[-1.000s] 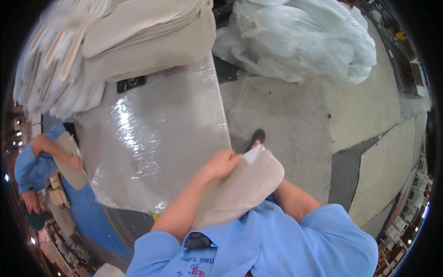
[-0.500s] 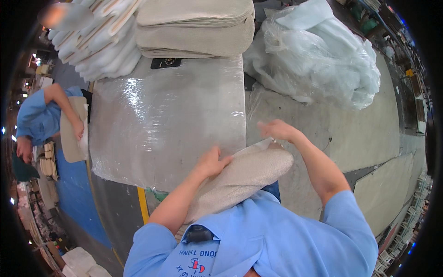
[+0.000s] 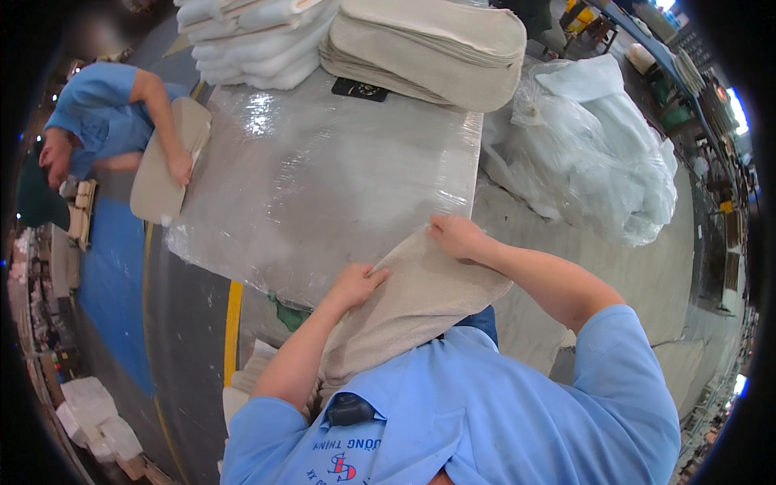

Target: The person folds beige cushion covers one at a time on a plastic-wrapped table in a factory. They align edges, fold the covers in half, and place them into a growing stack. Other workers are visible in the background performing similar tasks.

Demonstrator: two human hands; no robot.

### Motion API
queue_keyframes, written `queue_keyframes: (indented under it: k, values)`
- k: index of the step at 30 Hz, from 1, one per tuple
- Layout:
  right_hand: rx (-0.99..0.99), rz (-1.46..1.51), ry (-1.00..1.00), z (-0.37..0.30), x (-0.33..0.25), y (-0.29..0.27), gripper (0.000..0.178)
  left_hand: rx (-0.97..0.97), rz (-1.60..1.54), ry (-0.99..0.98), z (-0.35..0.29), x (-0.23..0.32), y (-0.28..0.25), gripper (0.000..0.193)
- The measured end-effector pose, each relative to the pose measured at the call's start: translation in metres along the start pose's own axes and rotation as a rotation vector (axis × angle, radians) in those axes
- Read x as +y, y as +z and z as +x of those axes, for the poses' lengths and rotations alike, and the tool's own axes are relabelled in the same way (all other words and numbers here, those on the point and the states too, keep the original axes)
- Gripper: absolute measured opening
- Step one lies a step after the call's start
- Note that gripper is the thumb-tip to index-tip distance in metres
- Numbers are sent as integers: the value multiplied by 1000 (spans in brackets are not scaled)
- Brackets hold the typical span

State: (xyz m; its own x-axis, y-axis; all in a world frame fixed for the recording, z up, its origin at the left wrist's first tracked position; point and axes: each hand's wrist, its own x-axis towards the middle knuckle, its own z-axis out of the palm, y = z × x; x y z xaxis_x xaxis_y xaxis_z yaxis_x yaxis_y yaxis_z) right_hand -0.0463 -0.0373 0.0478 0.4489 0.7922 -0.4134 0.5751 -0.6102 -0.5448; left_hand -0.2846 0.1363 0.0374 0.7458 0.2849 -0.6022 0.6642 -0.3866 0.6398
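A beige fabric cushion cover (image 3: 428, 291) lies slantwise between my chest and the near edge of the plastic-wrapped table (image 3: 323, 178). My left hand (image 3: 356, 286) is closed on the cover's far left edge, thumb on top. The fingers of my right hand (image 3: 457, 236) pinch its upper corner, drawing the fabric up into a point over the table's near right corner. Whatever may be inside the cover is hidden. Beside my left forearm, several folded beige pieces (image 3: 249, 376) show partly.
Stacked beige covers (image 3: 428, 48) and folded white padding (image 3: 259, 48) stand at the table's far side, near a dark card (image 3: 359, 89). A clear plastic bag (image 3: 590, 162) of white padding lies at right. At left, a co-worker (image 3: 113, 113) holds a beige cushion (image 3: 172, 162).
My right hand has moved left and now grips the cover's edge, where before it was raised and blurred. The white strip at that edge no longer shows. The whole view has shifted.
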Motion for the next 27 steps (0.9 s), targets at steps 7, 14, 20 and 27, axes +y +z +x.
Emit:
queue_keyframes:
  k: [7, 14, 20, 27]
  values:
    - [45, -142, 107, 26, 8, 36, 33, 381, 90, -2, 25, -5, 31, 48]
    - [98, -119, 69, 36, 7, 28, 26, 273, 155, 72, 14, -32, 8, 46]
    - [86, -95, -61, 44, 9, 23, 22, 419, 200, 51, -10, -69, 5, 44]
    - [74, -134, -102, 42, 14, 23, 28, 501, 160, 203, -9, -78, 5, 43]
